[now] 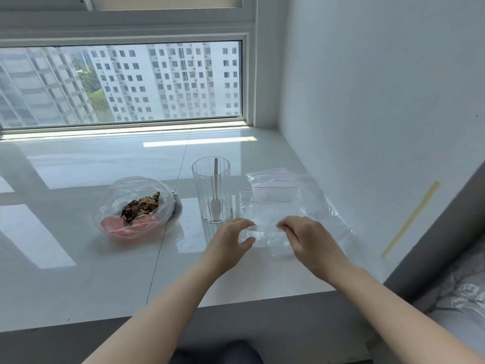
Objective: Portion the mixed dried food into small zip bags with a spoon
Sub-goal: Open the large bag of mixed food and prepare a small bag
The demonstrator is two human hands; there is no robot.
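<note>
Clear plastic zip bag [267, 222] is pinched between both hands: left hand [231, 241] and right hand [311, 239] curl on its near edge.

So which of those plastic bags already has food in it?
The big crumpled bag left of the glass, holding the dried mix. The small red-striped zip bags on the right, including the one both hands touch, look empty.

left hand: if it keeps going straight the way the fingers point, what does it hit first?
The left hand points right, toward the near edge of the small zip bag it is already at. Past that, the right hand at the same edge. Depth is hard to judge here.
</note>
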